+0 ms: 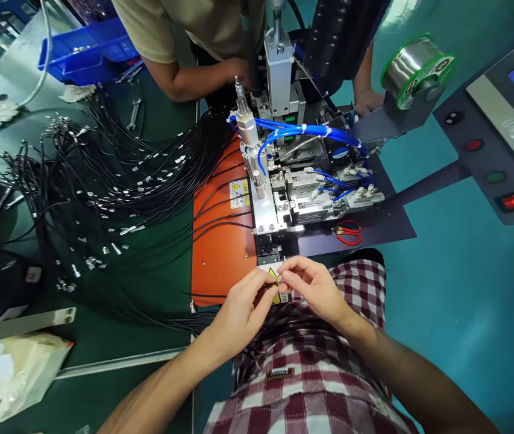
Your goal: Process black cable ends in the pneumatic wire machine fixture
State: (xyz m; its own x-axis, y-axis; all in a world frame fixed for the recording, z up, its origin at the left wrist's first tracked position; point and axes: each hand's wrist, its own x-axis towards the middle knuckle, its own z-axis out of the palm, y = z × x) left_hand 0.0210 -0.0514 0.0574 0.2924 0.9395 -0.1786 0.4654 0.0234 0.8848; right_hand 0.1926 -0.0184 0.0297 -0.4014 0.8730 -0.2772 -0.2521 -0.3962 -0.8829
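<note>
My left hand [244, 306] and my right hand [314, 288] meet fingertip to fingertip in front of the machine's near edge. Between the left thumb and forefinger is the end of a thin black cable [209, 295], which comes in from the left over the orange cover [220, 265]. The right thumb and forefinger pinch at that same end; the tiny piece there is mostly hidden by the fingers. Just behind the fingertips a yellow and white warning label [284, 296] shows in part. Several other black cables [220, 224] run across the cover into the machine's metal clamps [268, 220].
A large bundle of black cables [148, 187] with metal ends spreads over the green bench. Red-handled cutters [348, 232] lie on the machine base. A solder spool [413, 69], a control panel [494, 163] and a blue bin [89, 51] stand around. Another person's arm [202, 81] rests behind the machine.
</note>
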